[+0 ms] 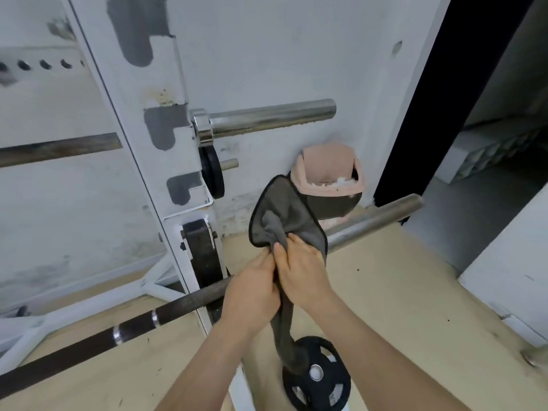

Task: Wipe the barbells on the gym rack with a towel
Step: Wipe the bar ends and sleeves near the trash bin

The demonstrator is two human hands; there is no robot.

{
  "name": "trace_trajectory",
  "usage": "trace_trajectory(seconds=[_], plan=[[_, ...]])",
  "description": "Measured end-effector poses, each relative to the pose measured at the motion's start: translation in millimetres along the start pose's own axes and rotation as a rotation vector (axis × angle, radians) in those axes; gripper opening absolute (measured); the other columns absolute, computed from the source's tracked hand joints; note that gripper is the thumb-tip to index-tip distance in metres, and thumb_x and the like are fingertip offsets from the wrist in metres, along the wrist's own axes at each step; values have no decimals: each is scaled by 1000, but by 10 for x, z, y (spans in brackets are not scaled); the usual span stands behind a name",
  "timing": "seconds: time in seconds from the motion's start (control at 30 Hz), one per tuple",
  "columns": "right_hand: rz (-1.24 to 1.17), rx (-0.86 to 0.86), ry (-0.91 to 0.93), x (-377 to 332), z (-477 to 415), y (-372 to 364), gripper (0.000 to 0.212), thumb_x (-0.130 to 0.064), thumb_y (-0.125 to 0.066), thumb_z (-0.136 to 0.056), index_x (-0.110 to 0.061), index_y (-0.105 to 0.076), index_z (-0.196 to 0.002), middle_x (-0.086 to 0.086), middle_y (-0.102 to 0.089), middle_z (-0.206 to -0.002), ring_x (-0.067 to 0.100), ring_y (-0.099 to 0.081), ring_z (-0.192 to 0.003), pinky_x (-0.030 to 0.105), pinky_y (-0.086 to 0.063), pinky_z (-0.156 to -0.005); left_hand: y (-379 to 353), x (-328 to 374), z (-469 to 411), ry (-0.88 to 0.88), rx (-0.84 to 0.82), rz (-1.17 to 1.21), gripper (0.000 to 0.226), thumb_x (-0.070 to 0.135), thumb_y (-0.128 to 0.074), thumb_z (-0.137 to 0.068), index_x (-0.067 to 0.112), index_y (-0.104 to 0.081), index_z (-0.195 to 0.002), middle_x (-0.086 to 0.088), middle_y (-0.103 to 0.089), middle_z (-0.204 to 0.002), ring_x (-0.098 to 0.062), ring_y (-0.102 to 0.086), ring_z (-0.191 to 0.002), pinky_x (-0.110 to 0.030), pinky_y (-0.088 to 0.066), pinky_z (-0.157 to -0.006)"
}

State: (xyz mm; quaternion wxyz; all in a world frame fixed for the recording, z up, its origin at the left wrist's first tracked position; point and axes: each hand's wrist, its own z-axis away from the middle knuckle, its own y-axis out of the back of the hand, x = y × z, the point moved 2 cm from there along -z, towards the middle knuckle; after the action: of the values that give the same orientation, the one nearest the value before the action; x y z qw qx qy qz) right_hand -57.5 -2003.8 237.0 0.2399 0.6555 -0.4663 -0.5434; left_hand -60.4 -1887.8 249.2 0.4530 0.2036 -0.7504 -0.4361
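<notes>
towel: one, grey soft-pile cloth with a black stitched hem (pixel 284 221). The upper part fans out above the grips; the lower part hangs as a twisted tail between my two wrists.
left grip: bare hand (pixel 252 292), fingers curled and pinching the towel's bunched middle.
right grip: bare hand (pixel 302 271), fingers curled over the same bunch, pressed against the left grip.
towel vs grips: held between both. The fanned part is on the far side, the tail on the near side.
near barbell: dark knurled shaft with two chrome rings (pixel 89 342), running from near left up behind the grips. Its smooth steel sleeve (pixel 373 223) comes out far right of the towel. I can't tell whether the cloth touches the bar.
upper barbell: polished round sleeve with a chrome collar (pixel 267 117), seated in the rack, well above the towel.
barbells: two counted.
rack: white painted steel upright (pixel 142 114) with grey hook-shaped cutouts and chipped paint.
plates: two black discs, a small one on a rack peg (pixel 212 173) and a holed one on the floor (pixel 320 378) under the towel tail.
bin: one, pink swing lid (pixel 326 176), against the far wall.
</notes>
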Motion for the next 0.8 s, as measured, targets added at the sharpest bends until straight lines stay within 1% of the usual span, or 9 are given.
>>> trace_trajectory(seconds=[0.1,0.17,0.27,0.33,0.4,0.47,0.57,0.67,0.8], plan=[[236,-189,1,35,-336,49,45,-35,-28,-101,-13,-67,-107,12,-67,-115,30,-58,-113,40,-39,-95,-27,-48,-88,-4,-17,-42,62,12,-48,-85,25,-37,-144,6,-55,-131,-15,-56,-108,-28,-49,-84],[250,-399,-46,65,-554,75,45,-35,-25,-101,-14,-64,-108,13,-65,-117,31,-57,-111,39,-37,-91,1,-44,-125,11,-45,-99,57,14,-45,-85,26,-41,-140,8,-57,-126,-13,-57,-103,-25,-47,-77],[-39,-496,-140,177,-818,86,44,-36,-26,-102,-12,-63,-98,14,-65,-111,31,-59,-105,34,-40,-82,85,-22,-244,64,-42,-191,19,20,-42,-87,27,-56,-98,9,-60,-91,-13,-60,-84,-23,-36,-62],[-399,-423,-240,215,-933,160,42,-39,-32,-101,-14,-66,-92,11,-68,-103,25,-62,-99,38,-46,-89,116,7,-391,137,-35,-155,20,27,-41,-90,25,-50,-73,9,-55,-72,-12,-57,-72,-27,-41,-60],[-746,-352,-333,183,-1053,307,39,-42,-39,-100,-17,-70,-96,4,-72,-98,17,-66,-96,35,-49,-90,147,86,-587,194,-16,28,26,40,-43,-93,25,-55,-76,7,-60,-74,-10,-58,-74,-33,-49,-68],[-922,-339,-280,60,-1192,542,34,-41,-42,-101,-23,-70,-98,-3,-74,-95,7,-69,-90,23,-51,-81,240,246,-798,247,9,315,20,48,-49,-92,29,-57,-88,11,-65,-85,-4,-61,-81,-28,-50,-71],[-1013,-365,-102,-126,-1452,891,26,-41,-42,-101,-33,-63,-113,-14,-69,-108,-3,-64,-98,15,-48,-86,468,501,-1045,281,122,676,11,39,-55,-94,29,-59,-95,10,-69,-89,1,-64,-82,-17,-50,-69],[-1019,-460,37,-237,-1727,1163,37,-42,-46,-97,-45,-42,-134,-30,-56,-113,-10,-54,-109,17,-41,-98,721,669,-1192,336,263,928,22,34,-51,-96,25,-70,-91,3,-74,-86,-9,-70,-83,-27,-54,-75],[-1013,-524,52,-276,-1998,1451,29,-38,-57,-92,-22,-69,-114,1,-73,-105,11,-68,-100,32,-52,-95,1058,806,-1299,362,472,1123,21,29,-52,-93,28,-73,-88,3,-75,-89,-11,-70,-85,-28,-51,-74]])
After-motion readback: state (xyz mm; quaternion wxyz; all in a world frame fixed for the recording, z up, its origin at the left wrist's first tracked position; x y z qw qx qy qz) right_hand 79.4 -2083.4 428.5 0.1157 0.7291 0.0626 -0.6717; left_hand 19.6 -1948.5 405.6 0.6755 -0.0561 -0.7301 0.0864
